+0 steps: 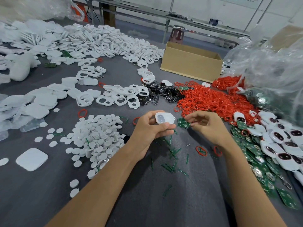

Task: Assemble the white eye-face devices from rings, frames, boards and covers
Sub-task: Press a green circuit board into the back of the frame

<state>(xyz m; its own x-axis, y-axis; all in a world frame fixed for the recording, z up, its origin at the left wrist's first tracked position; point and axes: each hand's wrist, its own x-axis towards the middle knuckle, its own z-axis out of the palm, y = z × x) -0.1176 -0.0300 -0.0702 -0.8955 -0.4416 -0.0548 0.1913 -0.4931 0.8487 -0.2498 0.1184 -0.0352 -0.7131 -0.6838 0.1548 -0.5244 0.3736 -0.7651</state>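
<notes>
The white shell (164,117) sits just above the middle of the frame. My left grip (150,130) has closed on it, with the thumb over its left end and the fingers curled under its lower edge. Its hollow side faces up at me and shows two round eye openings. Its long axis runs left to right across the picture, and there is a small loop tab at the right end.

Just to the right of that tab and slightly lower is the green board (183,124). The fingertips of my right grip (207,126) pinch it at its right edge. Board and shell are just beside each other, and I cannot tell whether they touch. The board looks tilted against the shell's open face.

I judge the coming move belongs to the right grip: a short carry left and a little up in the frame, levelling the board so it drops into the hollow while the left grip only steadies.

Green offcuts (172,153) litter the grey bench (147,202) below. A heap of white discs (98,133) lies to the left, and white frames (118,97) are above centre. Red rings (209,97) pile at the upper right, and finished devices (283,149) line the right edge.
</notes>
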